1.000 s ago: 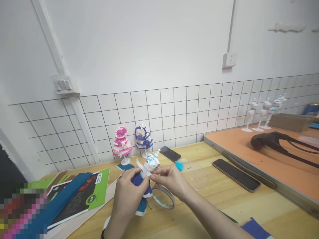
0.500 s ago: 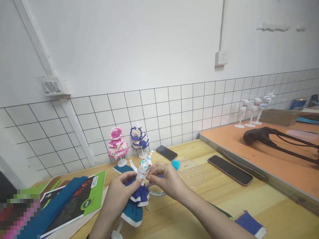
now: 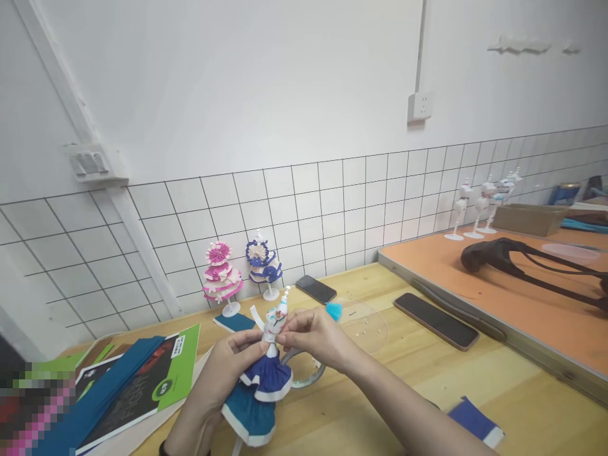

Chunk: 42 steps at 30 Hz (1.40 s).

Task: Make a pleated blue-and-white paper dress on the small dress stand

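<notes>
From where I stand, the miniature dress form point(image 3: 274, 318) is up in front of the person, over the near side of the wooden table point(image 3: 361, 405), top tipped to the right and its foot out of my sight. The left hand point(image 3: 232, 360) has it by the waist, thumb on the front and fingers behind, a close grip that seems meant to steady the torso while leaving the blue ruffle point(image 3: 270, 378) and the teal skirt point(image 3: 250, 413) hanging uncrushed below. The right hand point(image 3: 317, 337) comes in from the other side, thumb and fingertips narrowed together against the torso; I cannot tell whether they nip something or only press. A white strip point(image 3: 257, 316) sticks up beside the chest, its far end hidden.

A roll of tape point(image 3: 311, 380) lies just below the right hand, probably for easy reach. The clear round plate point(image 3: 375, 339) likely serves to stop the little beads on it from straying, and a turquoise tassel point(image 3: 334, 311) sits at its edge. Two finished-looking forms, one pink point(image 3: 223, 278), one navy and cream point(image 3: 266, 267), stand upright by the wall, perhaps as models, apart from the hands
</notes>
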Available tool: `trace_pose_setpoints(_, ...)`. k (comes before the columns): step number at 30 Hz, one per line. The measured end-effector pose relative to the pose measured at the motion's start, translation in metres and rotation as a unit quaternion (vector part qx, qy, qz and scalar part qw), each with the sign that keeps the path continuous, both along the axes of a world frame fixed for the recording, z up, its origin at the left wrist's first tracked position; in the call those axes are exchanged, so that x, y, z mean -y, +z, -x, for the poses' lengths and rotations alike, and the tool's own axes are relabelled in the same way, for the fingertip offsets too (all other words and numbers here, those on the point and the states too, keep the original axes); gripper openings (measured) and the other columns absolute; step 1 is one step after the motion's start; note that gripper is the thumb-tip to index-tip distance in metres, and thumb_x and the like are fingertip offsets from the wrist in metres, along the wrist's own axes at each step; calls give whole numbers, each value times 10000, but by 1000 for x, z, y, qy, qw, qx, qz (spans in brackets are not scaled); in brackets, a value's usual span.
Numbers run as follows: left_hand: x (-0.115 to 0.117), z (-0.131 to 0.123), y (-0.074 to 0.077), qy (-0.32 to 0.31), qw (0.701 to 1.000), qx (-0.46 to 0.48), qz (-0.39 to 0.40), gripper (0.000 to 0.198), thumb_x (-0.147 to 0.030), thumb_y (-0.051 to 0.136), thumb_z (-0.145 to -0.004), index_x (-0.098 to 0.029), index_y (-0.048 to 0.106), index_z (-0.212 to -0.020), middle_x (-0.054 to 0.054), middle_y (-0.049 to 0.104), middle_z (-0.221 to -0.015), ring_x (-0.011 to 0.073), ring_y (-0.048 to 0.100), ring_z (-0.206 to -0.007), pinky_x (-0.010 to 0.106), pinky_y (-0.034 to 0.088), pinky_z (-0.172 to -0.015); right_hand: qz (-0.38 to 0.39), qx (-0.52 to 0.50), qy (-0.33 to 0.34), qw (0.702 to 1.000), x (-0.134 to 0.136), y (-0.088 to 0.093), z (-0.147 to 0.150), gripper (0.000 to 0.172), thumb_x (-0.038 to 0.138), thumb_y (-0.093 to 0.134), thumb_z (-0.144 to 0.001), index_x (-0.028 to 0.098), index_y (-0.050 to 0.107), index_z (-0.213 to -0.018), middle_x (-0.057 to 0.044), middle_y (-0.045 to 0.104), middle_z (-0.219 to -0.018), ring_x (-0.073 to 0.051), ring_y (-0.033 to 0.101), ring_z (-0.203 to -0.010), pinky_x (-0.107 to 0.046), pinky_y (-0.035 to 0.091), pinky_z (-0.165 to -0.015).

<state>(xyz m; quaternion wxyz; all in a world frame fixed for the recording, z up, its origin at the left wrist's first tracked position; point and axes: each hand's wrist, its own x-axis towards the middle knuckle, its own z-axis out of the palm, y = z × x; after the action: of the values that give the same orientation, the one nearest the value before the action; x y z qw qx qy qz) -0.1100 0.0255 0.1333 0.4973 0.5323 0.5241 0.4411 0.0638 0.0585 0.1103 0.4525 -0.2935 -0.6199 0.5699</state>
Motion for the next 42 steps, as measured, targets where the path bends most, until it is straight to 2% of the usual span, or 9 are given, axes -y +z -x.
trace_pose_setpoints(7, 2, 3, -4, -70, 992, 95, 39, 376, -315, 817, -544, -139, 729, -865, 73, 741, -776, 189, 667, -676, 262, 515, -673, -25, 10, 17, 1000, 4, 4, -4, 314, 454, 780, -577, 152, 744, -659, -22, 612, -807, -128, 615, -652, -240, 557, -594)
trace_pose_setpoints(14, 0, 16, -5, -151, 986, 72, 6, 364, -304, 797, -601, -144, 723, -920, 91, 736, -887, 224, 663, -823, 275, 503, -741, -79, 57, -1, 995, 13, 9, -2, 195, 350, 729, -682, 156, 741, -673, -17, 584, -798, -123, 604, -640, -242, 557, -576)
trace_pose_setpoints(20, -3, 19, -8, -168, 984, 60, -21, 384, -346, 789, -607, -135, 716, -920, 109, 725, -932, 272, 646, -913, 359, 490, -839, -104, 61, -17, 993, 19, 14, -1, 110, 267, 698, -707, 170, 736, -672, -23, 604, -805, -157, 619, -727, -230, 546, -575)
trace_pose_setpoints(24, -6, 24, -14, -178, 979, 94, -35, 373, -313, 780, -635, -137, 689, -952, 119, 714, -959, 282, 634, -961, 400, 464, -893, -100, 58, -19, 993, 22, 16, 0, 72, 218, 692, -700, 175, 735, -661, -14, 580, -796, -136, 607, -678, -228, 544, -567)
trace_pose_setpoints(28, -5, 26, -17, -187, 972, 137, -32, 407, -283, 767, -663, -163, 620, -1023, 109, 700, -981, 267, 634, -963, 381, 479, -856, -101, 55, -39, 993, 23, 15, 4, 70, 206, 697, -685, 170, 729, -635, -15, 571, -783, -122, 595, -631, -221, 531, -532)
trace_pose_setpoints(31, -5, 27, -18, -179, 972, 149, -32, 386, -279, 763, -671, -185, 578, -997, 80, 695, -969, 238, 639, -941, 330, 484, -812, -97, 55, -60, 992, 23, 15, 6, 83, 214, 707, -672, 158, 692, -612, -20, 607, -747, -128, 600, -600, -223, 517, -499)
trace_pose_setpoints(35, -5, 25, -20, -167, 975, 146, -33, 379, -300, 767, -664, -197, 555, -962, 55, 697, -937, 213, 646, -901, 272, 478, -742, -127, 76, -78, 986, 23, 14, 6, 146, 204, 705, -676, 164, 601, -583, -12, 638, -700, -132, 612, -610, -236, 503, -563)
trace_pose_setpoints(39, -4, 24, -21, -165, 974, 146, -45, 393, -318, 771, -660, -198, 563, -971, 61, 697, -971, 221, 631, -961, 263, 461, -767, -83, 70, -71, 992, 22, 12, 5, 213, 191, 698, -671, 200, 485, -652, 30, 611, -598, -133, 608, -527, -229, 481, -496)
trace_pose_setpoints(42, -4, 25, -21, -191, 970, 145, -41, 413, -321, 762, -678, -202, 550, -1012, 68, 696, -988, 225, 619, -993, 291, 449, -819, -99, 85, -96, 987, 21, 11, 5, 305, 170, 724, -637, 218, 426, -676, 49, 600, -587, -136, 608, -536, -218, 466, -488)
